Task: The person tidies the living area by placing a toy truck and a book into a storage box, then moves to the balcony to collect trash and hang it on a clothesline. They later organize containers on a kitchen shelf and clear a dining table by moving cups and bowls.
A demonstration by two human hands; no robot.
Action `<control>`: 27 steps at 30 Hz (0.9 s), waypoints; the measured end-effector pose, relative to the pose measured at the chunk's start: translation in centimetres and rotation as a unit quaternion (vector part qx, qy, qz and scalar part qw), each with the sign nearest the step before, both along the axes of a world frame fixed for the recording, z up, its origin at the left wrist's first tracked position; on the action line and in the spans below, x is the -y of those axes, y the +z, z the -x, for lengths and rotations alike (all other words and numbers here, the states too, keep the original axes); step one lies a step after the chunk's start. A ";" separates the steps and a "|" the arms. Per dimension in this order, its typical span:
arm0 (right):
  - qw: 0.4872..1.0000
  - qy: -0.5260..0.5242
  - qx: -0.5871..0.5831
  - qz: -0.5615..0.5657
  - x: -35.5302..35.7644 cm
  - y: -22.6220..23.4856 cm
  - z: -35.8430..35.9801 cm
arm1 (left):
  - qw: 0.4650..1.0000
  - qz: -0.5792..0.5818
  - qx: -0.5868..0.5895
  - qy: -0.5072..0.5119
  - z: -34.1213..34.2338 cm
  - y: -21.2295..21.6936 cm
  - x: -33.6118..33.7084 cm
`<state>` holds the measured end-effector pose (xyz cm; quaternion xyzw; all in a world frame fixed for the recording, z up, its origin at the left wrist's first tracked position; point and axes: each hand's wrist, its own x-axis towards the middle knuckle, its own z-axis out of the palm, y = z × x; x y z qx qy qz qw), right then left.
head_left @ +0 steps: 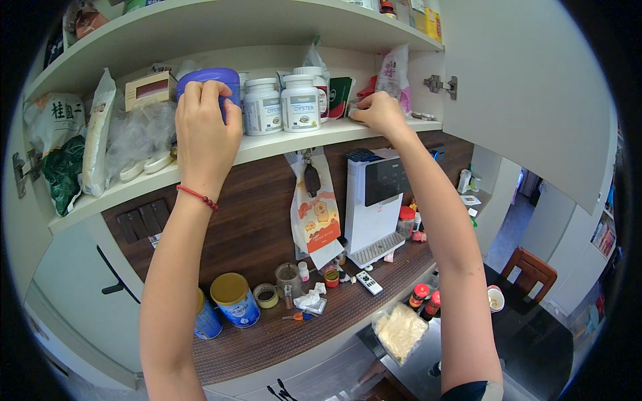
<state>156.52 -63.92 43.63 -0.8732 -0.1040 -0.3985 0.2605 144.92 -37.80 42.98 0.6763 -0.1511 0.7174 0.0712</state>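
Observation:
Both arms are raised to the middle shelf of an opened cupboard. My left hand (208,127), a red bead bracelet at its wrist, is closed around the front of a purple tub (217,75). Right of the tub stand two white supplement bottles (263,107) with white lids, and another bottle is partly hidden behind them. Farther right, my right hand (382,113) has its fingers drawn together just above the shelf, and what they hold is hidden. Next to it are a dark green packet (340,97) and a pink-and-white bag (394,73).
Bags and a cardboard box (150,90) crowd the shelf's left end. The cupboard door (528,87) stands open at right. Below, a white water dispenser (376,200), a hanging paper bag (315,207), cans (235,301) and a remote (369,283) are on or above the counter.

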 end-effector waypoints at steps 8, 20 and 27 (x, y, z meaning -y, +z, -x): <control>0.997 -0.059 -0.037 -0.016 -0.7 0.5 -2.4 | 1.000 -0.007 0.005 0.009 0.0 -0.1 -0.2; 0.993 -0.111 -0.021 0.037 3.0 0.7 -6.4 | 1.000 -0.008 -0.006 0.009 0.2 -0.1 0.1; 0.974 -0.152 -0.062 0.159 4.0 1.3 -10.5 | 1.000 -0.015 -0.014 0.009 0.4 0.0 0.3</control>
